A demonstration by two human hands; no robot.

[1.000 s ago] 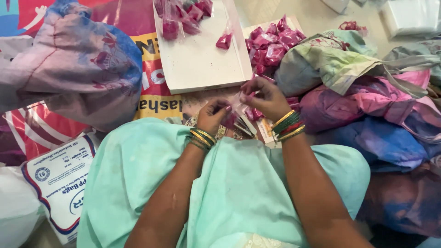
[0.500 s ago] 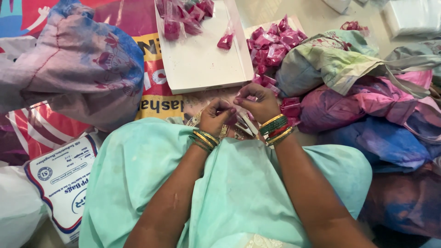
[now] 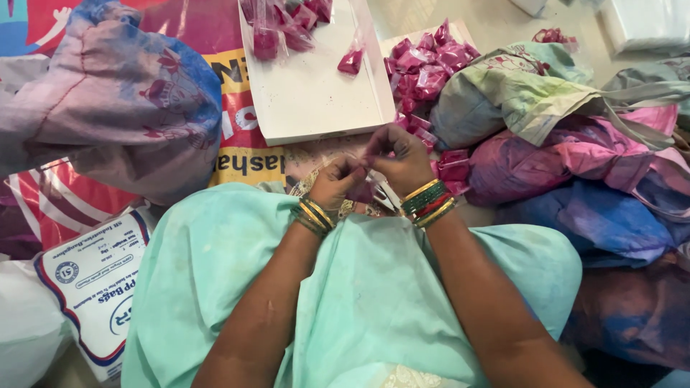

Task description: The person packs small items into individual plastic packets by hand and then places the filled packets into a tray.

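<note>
Both my hands pinched on a small pink packet, right over my lap.

My left hand (image 3: 338, 181) and right hand (image 3: 397, 158) meet fingertip to fingertip, closed on the little pink packet (image 3: 363, 188) between them, just above my pale green skirt (image 3: 359, 287). Ahead of my knuckles lies a white tray (image 3: 316, 93) with a few filled pink packets, one lone packet (image 3: 351, 62) near its right edge. A heap of pink packets (image 3: 428, 65) sits just right of the tray, beside stained cloth bundles (image 3: 546, 129).
</note>
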